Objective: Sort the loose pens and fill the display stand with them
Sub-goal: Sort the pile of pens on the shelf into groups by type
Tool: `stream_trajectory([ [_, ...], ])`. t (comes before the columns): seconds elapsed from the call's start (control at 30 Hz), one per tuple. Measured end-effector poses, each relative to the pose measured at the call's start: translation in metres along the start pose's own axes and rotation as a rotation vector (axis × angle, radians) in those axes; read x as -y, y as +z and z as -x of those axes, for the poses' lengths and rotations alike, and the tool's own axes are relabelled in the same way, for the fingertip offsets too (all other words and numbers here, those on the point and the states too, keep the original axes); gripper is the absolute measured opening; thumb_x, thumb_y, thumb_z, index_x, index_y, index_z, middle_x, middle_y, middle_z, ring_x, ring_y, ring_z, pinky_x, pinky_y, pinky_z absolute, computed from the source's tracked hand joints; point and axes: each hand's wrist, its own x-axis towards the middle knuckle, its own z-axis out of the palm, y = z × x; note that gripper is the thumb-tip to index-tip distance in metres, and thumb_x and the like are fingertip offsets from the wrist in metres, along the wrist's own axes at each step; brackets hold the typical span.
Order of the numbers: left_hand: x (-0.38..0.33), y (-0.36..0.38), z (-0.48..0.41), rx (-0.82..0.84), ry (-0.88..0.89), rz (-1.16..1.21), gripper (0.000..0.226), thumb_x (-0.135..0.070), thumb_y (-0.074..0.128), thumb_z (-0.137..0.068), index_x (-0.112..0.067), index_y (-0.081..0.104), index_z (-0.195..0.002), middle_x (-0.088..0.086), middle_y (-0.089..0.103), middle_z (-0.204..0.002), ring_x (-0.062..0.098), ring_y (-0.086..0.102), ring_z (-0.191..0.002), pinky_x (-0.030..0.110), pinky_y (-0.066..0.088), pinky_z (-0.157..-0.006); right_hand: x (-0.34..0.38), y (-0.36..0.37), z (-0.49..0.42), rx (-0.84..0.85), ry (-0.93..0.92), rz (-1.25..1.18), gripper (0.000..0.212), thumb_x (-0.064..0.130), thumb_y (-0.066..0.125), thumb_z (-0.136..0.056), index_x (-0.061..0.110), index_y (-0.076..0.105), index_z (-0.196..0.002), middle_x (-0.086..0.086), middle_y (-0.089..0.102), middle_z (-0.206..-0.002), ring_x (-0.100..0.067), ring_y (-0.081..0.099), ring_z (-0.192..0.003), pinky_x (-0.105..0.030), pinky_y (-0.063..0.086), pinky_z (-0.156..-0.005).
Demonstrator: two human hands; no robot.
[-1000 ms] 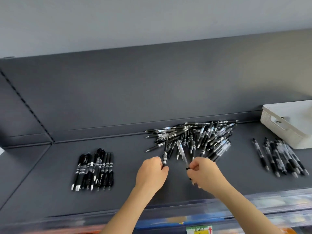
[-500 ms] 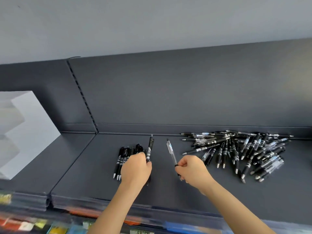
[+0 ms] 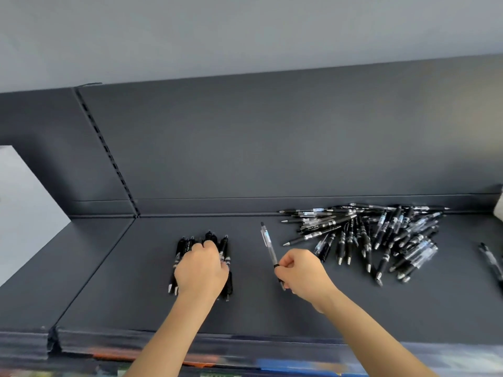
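A neat group of black pens (image 3: 185, 248) lies on the dark shelf (image 3: 272, 311), left of centre. My left hand (image 3: 201, 270) sits on top of this group with its fingers curled over a black pen (image 3: 223, 247) at the group's right side. My right hand (image 3: 302, 273) pinches the lower end of a clear-barrelled pen (image 3: 268, 244), which points away from me above the shelf. A loose heap of mixed black and clear pens (image 3: 367, 232) lies to the right, near the back wall.
A white display stand (image 3: 27, 213) shows at the left edge, on the neighbouring shelf section. At the right edge lie a few more pens (image 3: 491, 259), beside a white box corner (image 3: 500, 205). A slotted upright (image 3: 109, 156) divides the back panel.
My left hand has brought a black pen down onto the sorted group. My right hand still holds the clear pen, moved a little left of the heap. The view swung left.
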Motion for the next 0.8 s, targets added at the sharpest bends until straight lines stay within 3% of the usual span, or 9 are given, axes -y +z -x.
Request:
stream_trajectory([
  [0.17,-0.054,-0.003,0.001,-0.057,0.205,0.146,0.034,-0.042,0.051,-0.093,-0.016,0.05,-0.114,0.001,0.055,-0.108,0.019,0.057,-0.099,0.028,0.047,-0.071,-0.017,-0.032,0.008,-0.098,-0.005,-0.003,0.009,0.013,0.056,-0.086,0.005,0.061,-0.086,-0.008,0.067,-0.071,-0.011,0.052,-0.052,-0.019,0.041,-0.046],
  [0.33,-0.12,-0.003,0.011,0.027,0.38,0.311,0.032,-0.04,0.051,-0.093,-0.017,0.053,-0.115,-0.003,0.055,-0.109,0.017,0.055,-0.099,0.031,0.05,-0.078,-0.052,-0.088,0.022,-0.243,0.025,0.078,0.008,0.015,0.057,-0.086,0.009,0.061,-0.087,-0.012,0.069,-0.079,-0.017,0.054,-0.063,-0.029,0.046,-0.057],
  [0.57,-0.22,-0.006,0.036,0.127,0.585,0.445,0.032,-0.038,0.055,-0.092,-0.019,0.057,-0.117,-0.004,0.056,-0.113,0.016,0.056,-0.102,0.032,0.048,-0.083,-0.111,-0.172,0.045,-0.444,0.123,0.14,0.017,0.009,0.057,-0.084,-0.008,0.057,-0.086,-0.02,0.058,-0.07,-0.02,0.043,-0.061,-0.029,0.035,-0.056],
  [0.63,-0.243,-0.006,0.041,0.136,0.628,0.444,0.031,-0.038,0.054,-0.092,-0.019,0.057,-0.117,-0.003,0.056,-0.113,0.016,0.056,-0.101,0.031,0.048,-0.08,-0.127,-0.198,0.053,-0.507,0.141,0.203,0.018,0.011,0.057,-0.087,-0.007,0.058,-0.087,-0.023,0.064,-0.076,-0.02,0.045,-0.059,-0.029,0.036,-0.054],
  [0.8,-0.282,-0.003,0.051,0.135,0.676,0.406,0.03,-0.038,0.053,-0.094,-0.019,0.057,-0.117,-0.004,0.056,-0.113,0.017,0.057,-0.099,0.032,0.049,-0.082,-0.168,-0.261,0.066,-0.653,0.261,0.414,0.014,0.007,0.051,-0.085,-0.001,0.051,-0.073,-0.008,0.049,-0.062,-0.03,0.05,-0.062,-0.032,0.028,-0.049],
])
